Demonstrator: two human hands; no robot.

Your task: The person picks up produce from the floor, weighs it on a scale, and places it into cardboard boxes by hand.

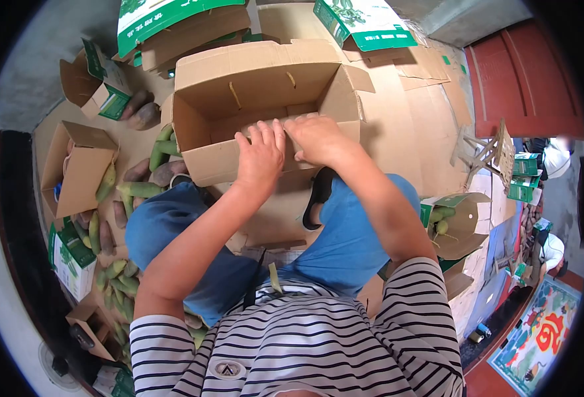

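An open cardboard box [202, 159] stands on the floor between my knees, its inside bare apart from two cord loops on the far wall. My left hand [263, 153] lies over the middle of its near rim, fingertips reaching past the edge and thumb hidden. Close beside it, my right hand [317, 140] grips the same rim, fingers bent over the top and thumb against the outer face. The two hands nearly touch at the fingertips.
Green radishes [163, 149] and dark purple-brown roots [143, 116] lie left of the box. Printed cartons [364, 23] stand at the back. On the right are a carton holding green radishes [442, 215] and a wooden stool [494, 155]. Other people [552, 251] are at far right.
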